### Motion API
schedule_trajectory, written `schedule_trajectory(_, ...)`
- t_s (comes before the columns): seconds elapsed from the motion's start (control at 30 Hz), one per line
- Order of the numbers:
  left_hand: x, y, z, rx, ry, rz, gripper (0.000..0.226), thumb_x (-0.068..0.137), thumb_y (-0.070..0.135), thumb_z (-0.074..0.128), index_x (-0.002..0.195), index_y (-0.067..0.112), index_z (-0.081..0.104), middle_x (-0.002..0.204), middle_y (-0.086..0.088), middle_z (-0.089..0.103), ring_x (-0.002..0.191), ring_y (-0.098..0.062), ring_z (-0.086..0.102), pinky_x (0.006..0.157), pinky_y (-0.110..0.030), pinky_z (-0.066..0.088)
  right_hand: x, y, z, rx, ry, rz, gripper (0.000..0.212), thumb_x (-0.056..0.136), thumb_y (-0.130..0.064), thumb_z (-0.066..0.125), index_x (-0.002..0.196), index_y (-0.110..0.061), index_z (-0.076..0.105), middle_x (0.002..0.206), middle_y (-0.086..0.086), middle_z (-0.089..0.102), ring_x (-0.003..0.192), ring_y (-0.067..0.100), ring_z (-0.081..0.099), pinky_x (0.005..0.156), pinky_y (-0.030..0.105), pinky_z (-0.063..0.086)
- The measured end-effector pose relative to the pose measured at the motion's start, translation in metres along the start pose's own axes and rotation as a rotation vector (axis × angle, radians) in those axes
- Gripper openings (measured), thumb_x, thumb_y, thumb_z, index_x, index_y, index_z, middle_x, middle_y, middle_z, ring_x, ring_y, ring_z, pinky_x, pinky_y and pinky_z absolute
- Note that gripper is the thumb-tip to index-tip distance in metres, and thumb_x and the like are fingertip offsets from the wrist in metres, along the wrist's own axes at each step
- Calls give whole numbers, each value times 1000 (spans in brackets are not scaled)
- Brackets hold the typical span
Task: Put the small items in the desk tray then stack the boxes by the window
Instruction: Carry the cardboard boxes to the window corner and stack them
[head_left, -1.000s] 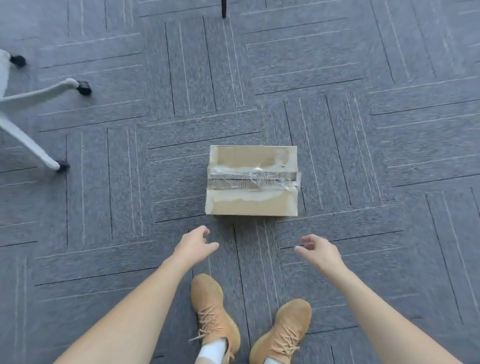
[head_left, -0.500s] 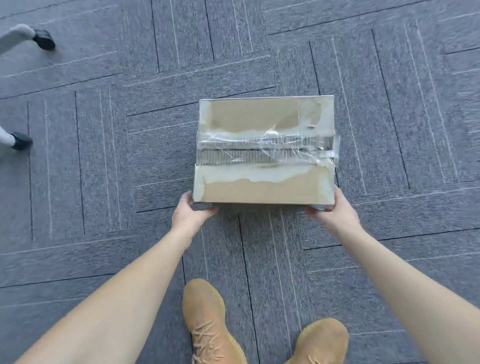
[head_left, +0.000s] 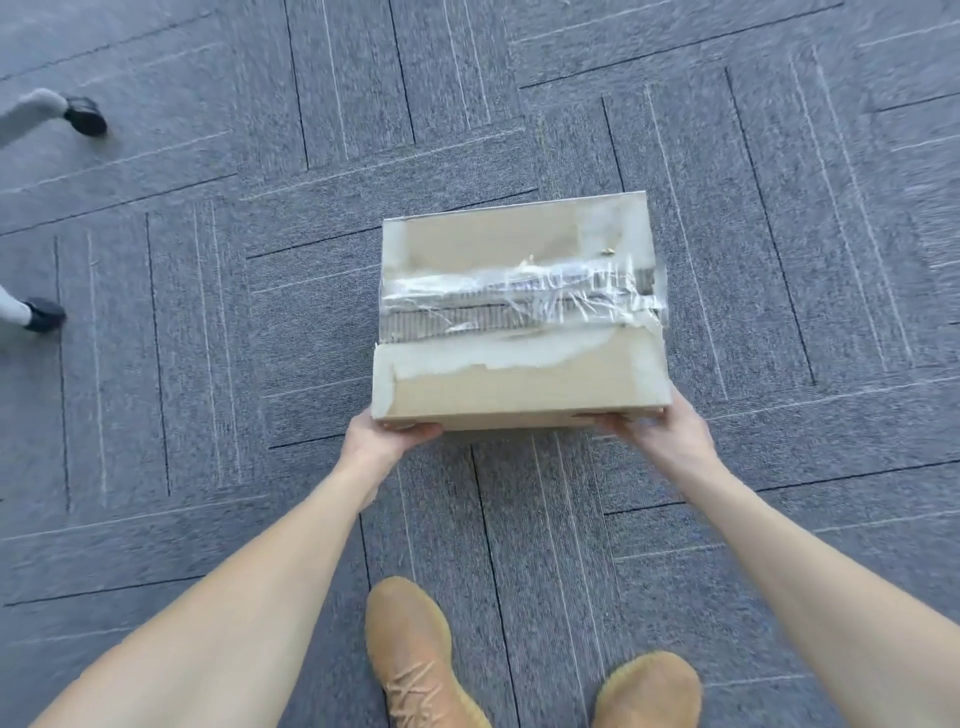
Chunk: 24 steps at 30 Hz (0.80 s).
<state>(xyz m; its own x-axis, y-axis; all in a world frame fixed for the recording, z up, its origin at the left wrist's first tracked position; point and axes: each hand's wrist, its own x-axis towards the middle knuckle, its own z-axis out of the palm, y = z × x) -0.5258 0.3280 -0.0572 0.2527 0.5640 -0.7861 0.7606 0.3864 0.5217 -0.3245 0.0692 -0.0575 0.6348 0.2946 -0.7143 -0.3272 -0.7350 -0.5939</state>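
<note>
A brown cardboard box with torn clear tape across its top is in the middle of the view, over the grey carpet. My left hand grips its near left corner, thumb along the near side and fingers hidden underneath. At the near right corner, my right hand holds the box the same way, its fingers also out of sight below. The box is slightly tilted. Whether its far edge touches the floor cannot be told.
Grey carpet tiles cover the floor all round. Two chair legs with black casters, one and another, stand at the left edge. My two tan shoes, left and right, are at the bottom.
A second ago both hands were apart from the box and reaching toward it. They have since closed on its near corners, and the box has turned slightly and shifted in view.
</note>
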Motion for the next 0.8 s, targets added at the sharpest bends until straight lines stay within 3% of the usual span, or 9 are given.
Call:
schedule_trajectory(0.07, -24, 18, -5, 32, -14, -8, 69, 71, 18, 90, 132, 13, 58, 122, -1, 70, 117, -21, 63, 111, -42, 44, -17, -21, -17, 19, -23, -14, 75, 70, -44, 87, 135, -37, 52, 107, -20, 63, 114, 17, 58, 106, 49, 46)
schedule_trajectory(0.17, -53, 43, -10, 36, -69, 9, 53, 77, 21, 85, 121, 21, 55, 115, 7, 67, 113, -19, 61, 106, -52, 47, -35, -48, -34, 74, -68, -42, 95, 58, -65, 82, 140, -31, 49, 118, -11, 68, 115, 18, 63, 103, 53, 50)
schedule_trajectory(0.3, -111, 114, -21, -41, -147, 69, 77, 63, 34, 90, 131, 27, 52, 122, 7, 68, 119, -20, 60, 101, -58, 49, -76, -100, -79, 93, -70, -76, 92, 58, -76, 76, 137, -38, 49, 122, -10, 69, 117, 20, 63, 103, 56, 49)
schedule_trajectory(0.37, -140, 161, -26, -16, -151, 106, 80, 66, 30, 92, 134, 28, 49, 123, 7, 66, 119, -21, 60, 99, -56, 50, -98, -134, -109, 101, -35, -90, 92, 56, -79, 75, 135, -42, 50, 122, -12, 69, 116, 19, 64, 103, 55, 50)
schedule_trajectory(0.57, -244, 342, -36, 40, -263, 307, 95, 50, 31, 91, 134, 31, 47, 124, 6, 67, 113, -18, 64, 91, -54, 57, -181, -267, -234, 217, 124, -146, 75, 58, -69, 80, 126, -44, 58, 118, -14, 71, 116, 18, 64, 101, 50, 51)
schedule_trajectory(0.67, -310, 439, -34, 84, -311, 447, 108, 36, 36, 87, 137, 22, 51, 125, -3, 68, 109, -21, 68, 92, -46, 58, -246, -344, -311, 314, 214, -188, 55, 72, -48, 84, 121, -41, 59, 113, -12, 71, 110, 16, 65, 88, 42, 54)
schedule_trajectory(0.73, -367, 502, -31, 83, -376, 536, 93, 45, 28, 86, 132, 32, 54, 119, 5, 72, 108, -18, 68, 84, -41, 59, -293, -390, -365, 377, 253, -253, 49, 81, -25, 83, 120, -36, 56, 106, -14, 69, 98, 6, 64, 71, 27, 50)
schedule_trajectory(0.8, -428, 560, -27, 95, -432, 607, 76, 58, 17, 82, 124, 42, 56, 109, 15, 74, 106, -12, 68, 77, -32, 58, -342, -426, -417, 394, 317, -277, 53, 81, -13, 82, 122, -34, 54, 106, -13, 70, 93, -1, 63, 66, 20, 47)
